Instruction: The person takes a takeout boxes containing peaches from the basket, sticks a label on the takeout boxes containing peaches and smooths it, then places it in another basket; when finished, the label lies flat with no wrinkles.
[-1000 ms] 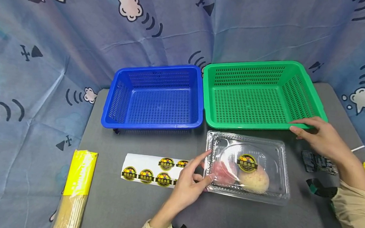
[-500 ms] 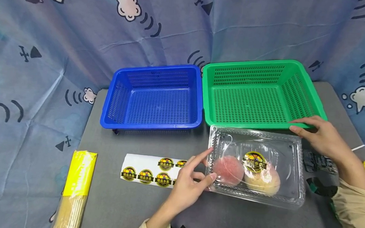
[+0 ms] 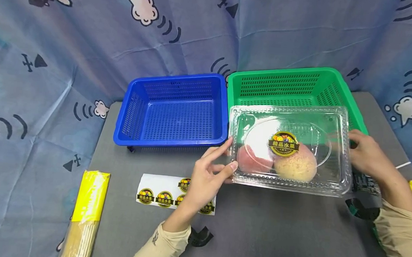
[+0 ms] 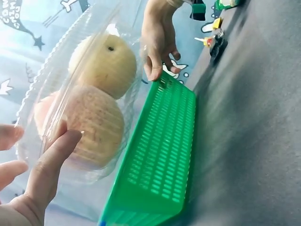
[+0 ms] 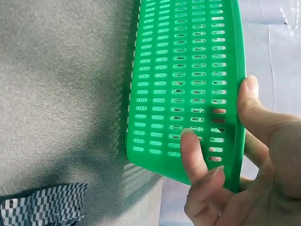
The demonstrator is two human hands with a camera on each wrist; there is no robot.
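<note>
My left hand (image 3: 204, 178) pinches the left edge of a clear plastic fruit box (image 3: 324, 152), thumb on top. Its shut lid bears a round black-and-gold sticker (image 3: 284, 144). Inside lie two peach-like fruits, a pink one (image 3: 255, 160) and a yellowish one (image 3: 296, 164). The box hangs above the table, overlapping the front of the green basket (image 3: 280, 86) in the head view. In the right wrist view my right hand (image 5: 263, 160) grips that basket's rim near a corner, thumb over the edge and fingers along the slotted wall. The box partly covers these fingertips in the head view.
A blue basket (image 3: 170, 144) stands left of the green one. On the grey table (image 3: 256, 231) lies a white sheet of stickers (image 3: 159, 181). A yellow-topped packet (image 3: 87, 204) is at far left. A dark patterned packet (image 3: 365, 183) lies near the right wrist.
My left hand has raised the fruit box off the table and carried it up and forward, over the green basket's front rim. The right hand stays at the basket's corner.
</note>
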